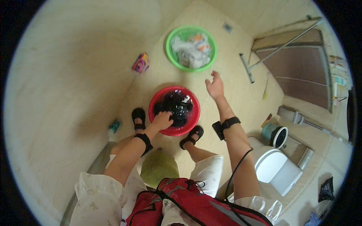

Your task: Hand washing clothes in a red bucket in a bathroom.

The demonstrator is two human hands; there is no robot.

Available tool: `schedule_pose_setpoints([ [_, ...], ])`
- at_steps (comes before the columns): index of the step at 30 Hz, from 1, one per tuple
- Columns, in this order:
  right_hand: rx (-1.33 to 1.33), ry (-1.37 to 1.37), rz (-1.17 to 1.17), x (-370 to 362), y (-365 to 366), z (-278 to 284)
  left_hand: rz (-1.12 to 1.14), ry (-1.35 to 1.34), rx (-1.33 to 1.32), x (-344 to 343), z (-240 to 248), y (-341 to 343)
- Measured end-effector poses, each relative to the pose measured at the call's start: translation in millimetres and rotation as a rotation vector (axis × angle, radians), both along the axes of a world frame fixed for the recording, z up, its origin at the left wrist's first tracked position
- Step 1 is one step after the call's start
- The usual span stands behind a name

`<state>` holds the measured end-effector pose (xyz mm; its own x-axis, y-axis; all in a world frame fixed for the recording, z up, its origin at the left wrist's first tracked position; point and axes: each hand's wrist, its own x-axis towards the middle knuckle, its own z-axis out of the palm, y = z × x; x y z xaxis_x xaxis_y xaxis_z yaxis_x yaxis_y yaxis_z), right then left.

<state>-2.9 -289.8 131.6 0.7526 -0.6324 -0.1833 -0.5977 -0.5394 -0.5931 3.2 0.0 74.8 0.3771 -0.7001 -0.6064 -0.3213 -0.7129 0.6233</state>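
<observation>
Between my feet stands a red basin (197,117) holding water and a dark garment (177,106) that looks wet and shiny. My left hand (162,121) is down inside the basin's near left side, its fingers curled onto the dark cloth and partly hidden by it. Off to the right of the basin, my right hand (215,87) hangs in the air with nothing in it, thumb and fingers apart. A green basin (168,48) farther away holds white cloth (194,52) with orange patches.
A pink and yellow packet (141,63) lies at the left. A floor squeegee (247,68) leans at the right. Nearer are a bin (274,135) and a white toilet (277,169). A yellow-green rounded object (160,168) is below me; a teal item (114,125) is by the left wall.
</observation>
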Motion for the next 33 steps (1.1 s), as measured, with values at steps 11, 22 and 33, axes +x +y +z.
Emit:
schedule_pose_setpoints([
  [11,-0.071,0.405,0.353,-142,152,-279,-0.209,-0.404,0.087,-55,-215,-8],
  [22,-0.111,0.781,0.668,-120,148,-310,-0.309,-0.463,0.22,-12,-251,-43],
  [33,0.475,0.071,0.157,-163,105,-189,-0.104,-0.471,-0.041,1,-166,22],
])
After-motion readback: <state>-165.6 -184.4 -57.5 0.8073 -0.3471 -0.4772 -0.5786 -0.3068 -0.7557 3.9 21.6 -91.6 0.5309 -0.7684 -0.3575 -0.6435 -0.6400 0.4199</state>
